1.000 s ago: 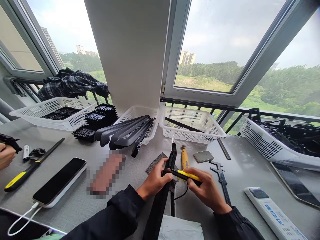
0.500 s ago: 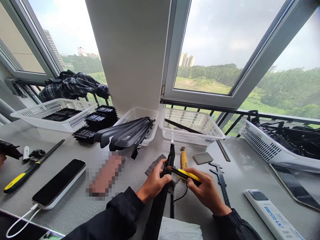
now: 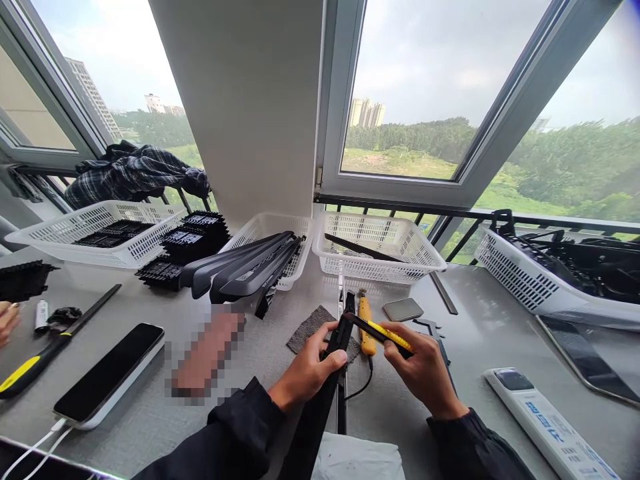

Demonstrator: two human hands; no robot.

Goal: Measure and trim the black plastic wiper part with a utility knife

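Note:
My left hand (image 3: 307, 370) is closed around a long black plastic strip (image 3: 325, 400) that runs from my lap up to the table's middle. My right hand (image 3: 423, 370) grips a yellow-and-black file (image 3: 383, 331) and lays its tip against the strip's upper end. Under the strip's tip lies a grey abrasive pad (image 3: 313, 327). A yellow-handled tool (image 3: 366, 320) with a black cord rests just behind the file.
White baskets (image 3: 380, 250) with black parts line the window side. A phone (image 3: 107, 373) on a charger, a second yellow-handled file (image 3: 45, 347), a black caliper (image 3: 435, 330), a remote (image 3: 547, 427) and a small grey block (image 3: 403, 309) lie around. Another person's hand (image 3: 6, 320) shows at far left.
The file has tilted and slid up along the strip toward its tip. The view has shifted slightly; the other person's hand at left has drawn back.

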